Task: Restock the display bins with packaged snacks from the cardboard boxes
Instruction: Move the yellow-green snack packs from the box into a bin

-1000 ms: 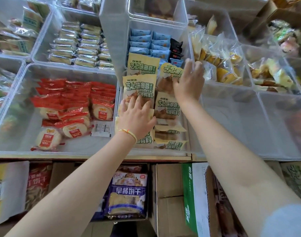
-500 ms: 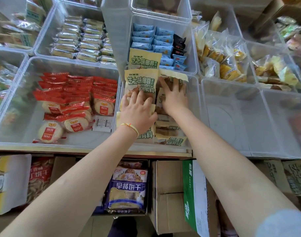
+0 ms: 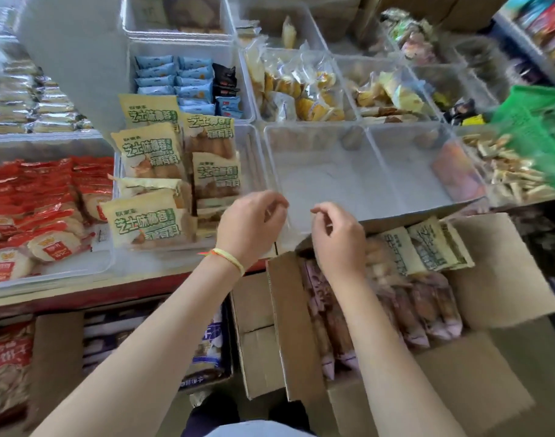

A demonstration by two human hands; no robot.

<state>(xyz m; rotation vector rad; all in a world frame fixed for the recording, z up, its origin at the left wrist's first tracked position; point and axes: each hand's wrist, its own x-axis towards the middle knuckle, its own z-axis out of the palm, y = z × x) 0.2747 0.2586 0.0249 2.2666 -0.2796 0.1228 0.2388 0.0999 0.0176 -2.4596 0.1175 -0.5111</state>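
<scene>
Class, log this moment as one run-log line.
left hand: empty, above bin edge | right hand: empty, over open cardboard box | yellow-green packs: in bin | neighbouring bin: unfilled

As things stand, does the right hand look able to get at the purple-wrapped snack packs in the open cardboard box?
Probably yes. The right hand hovers empty just above the open cardboard box, whose flaps are folded back, and the purple-wrapped snack packs lie uncovered directly beneath and beside it. Nothing sits between them.
</scene>
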